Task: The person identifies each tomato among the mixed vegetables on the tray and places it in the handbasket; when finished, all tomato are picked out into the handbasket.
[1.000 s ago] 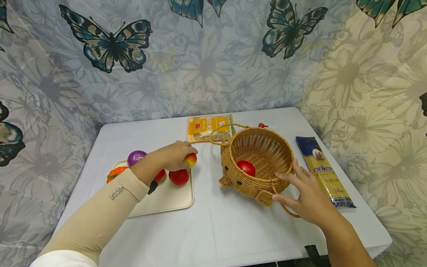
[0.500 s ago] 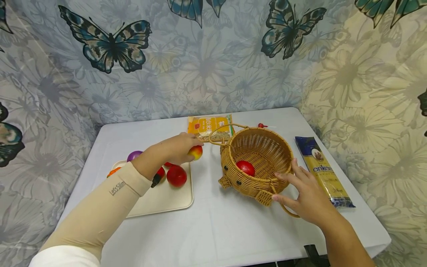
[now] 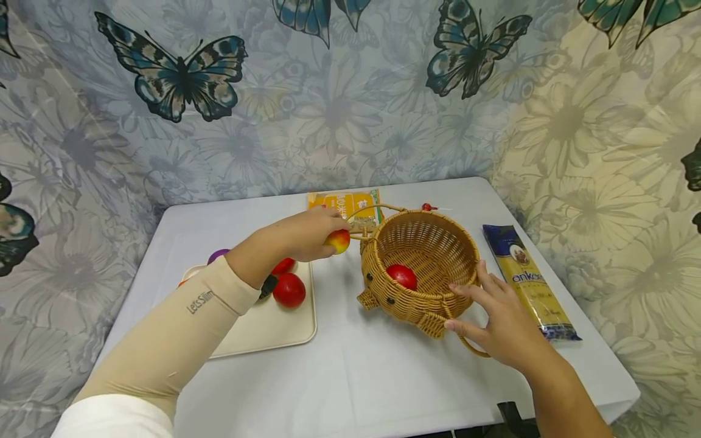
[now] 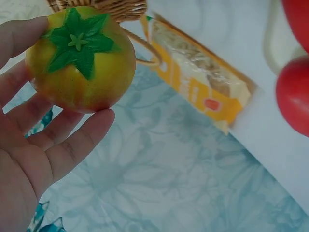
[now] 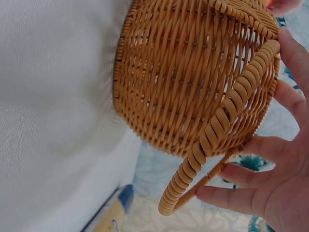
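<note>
The round fruit (image 3: 339,241) is yellow blushing into red, its calyx (image 4: 77,43) bright green. The wicker basket (image 3: 418,308) has a golden-brown weave (its eyes (image 3: 390,300) are black), and the ball (image 3: 401,277) inside is red. The tray (image 3: 274,328) is cream, the tablecloth (image 3: 350,377) white, the sleeve (image 3: 175,334) beige with dark lettering. The back packet (image 3: 336,199) is mostly orange, the long packet (image 3: 528,277) gold and navy. Flowers and teal-and-black butterflies (image 3: 183,79) pattern the wall (image 3: 328,140), grey-blue turning yellowish.

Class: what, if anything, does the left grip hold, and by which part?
The left grip holds the red-yellow fruit by its round sides, leaving its green leafy top mostly uncovered.
</note>
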A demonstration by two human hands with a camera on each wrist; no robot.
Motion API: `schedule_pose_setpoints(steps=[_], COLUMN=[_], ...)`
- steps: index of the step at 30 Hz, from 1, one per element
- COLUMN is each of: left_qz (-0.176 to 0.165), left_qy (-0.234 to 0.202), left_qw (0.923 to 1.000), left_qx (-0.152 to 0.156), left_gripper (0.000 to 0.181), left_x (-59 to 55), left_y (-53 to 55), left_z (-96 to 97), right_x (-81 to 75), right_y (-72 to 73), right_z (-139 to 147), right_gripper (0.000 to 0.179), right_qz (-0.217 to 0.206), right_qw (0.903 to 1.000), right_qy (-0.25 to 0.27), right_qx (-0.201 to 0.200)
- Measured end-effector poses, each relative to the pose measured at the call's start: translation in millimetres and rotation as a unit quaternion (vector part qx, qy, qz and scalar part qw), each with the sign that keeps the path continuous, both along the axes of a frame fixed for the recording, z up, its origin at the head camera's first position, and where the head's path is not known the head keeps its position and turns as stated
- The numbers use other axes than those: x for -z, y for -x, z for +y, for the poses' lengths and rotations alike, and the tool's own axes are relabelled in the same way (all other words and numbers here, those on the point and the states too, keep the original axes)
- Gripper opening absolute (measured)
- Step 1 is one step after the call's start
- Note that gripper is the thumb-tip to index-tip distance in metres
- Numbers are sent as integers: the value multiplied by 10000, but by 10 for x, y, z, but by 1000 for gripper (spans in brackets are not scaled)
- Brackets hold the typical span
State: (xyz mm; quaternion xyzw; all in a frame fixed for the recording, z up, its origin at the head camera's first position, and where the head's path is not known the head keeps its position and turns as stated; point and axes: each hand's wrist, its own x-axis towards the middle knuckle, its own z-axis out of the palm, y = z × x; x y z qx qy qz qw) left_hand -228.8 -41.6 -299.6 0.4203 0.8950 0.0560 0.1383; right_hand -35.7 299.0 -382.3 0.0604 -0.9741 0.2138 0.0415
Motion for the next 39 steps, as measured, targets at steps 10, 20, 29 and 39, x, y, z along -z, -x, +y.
schedule_pose_setpoints(steps=[10,20,29,39], left_qz=[180,273,378,143], left_qy=[-23,-41,179,555], left_qw=[9994,9979,9955,9942], left_qx=[282,579,847,911], left_gripper=[51,48,50,54], left_x=[-193,-269,-246,-80], left_y=[-91,-147,-186,-215], left_z=[300,642,918,1203], right_x=[9,10,-3,8], right_y=[-18,-42,-34,-10], right_z=[-7,-17,-6,-6], right_gripper=[66,68,68,63], right_qz=[-7,-89,-60,214], right_qw=[10000,9999,9999,9997], right_qy=[25,2,12,132], right_qx=[24,96,104,4])
